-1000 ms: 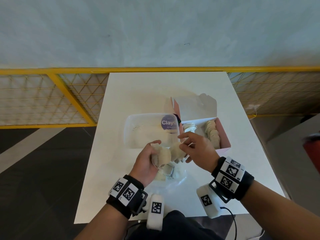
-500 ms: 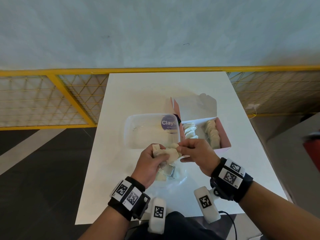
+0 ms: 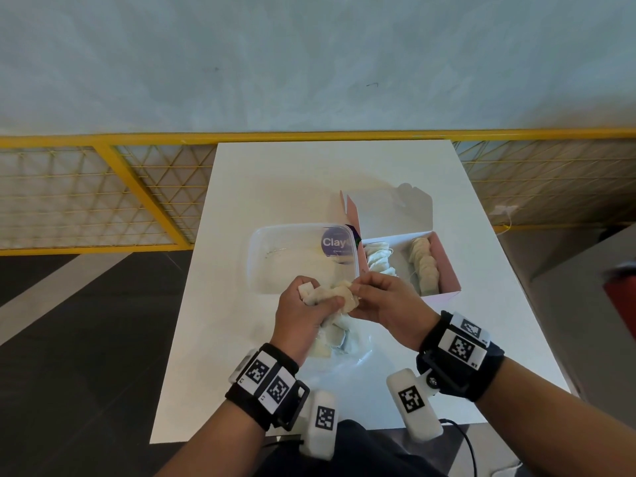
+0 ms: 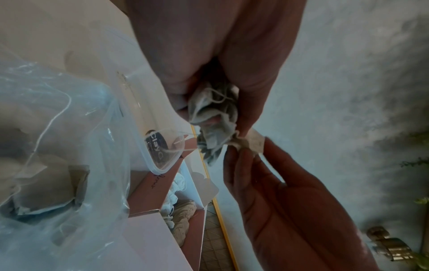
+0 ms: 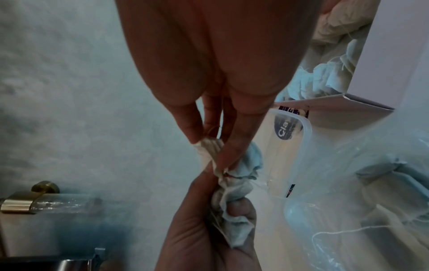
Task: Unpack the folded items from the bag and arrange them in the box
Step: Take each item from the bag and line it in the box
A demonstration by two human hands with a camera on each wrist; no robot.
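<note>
left hand (image 3: pixel 303 304) grips a clump of sachets (image 3: pixel 330 297) above the bag (image 3: pixel 347 352), counter 6 o'clock | right hand (image 3: pixel 382 301), closer than a second ago, now pinches one sachet's end | it's peeling free, bound for the box (image 3: pixel 447 287) at 2 o'clock

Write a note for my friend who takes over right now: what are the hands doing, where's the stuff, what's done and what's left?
Left hand grips a bunch of tea bags. Right hand pinches the end of one bag in that bunch.
Plastic bag lies on the table under the hands, with more tea bags inside.
Pink box is open, with two rows already packed.
Left: put the held bunch in the box, then empty the plastic bag.
</note>
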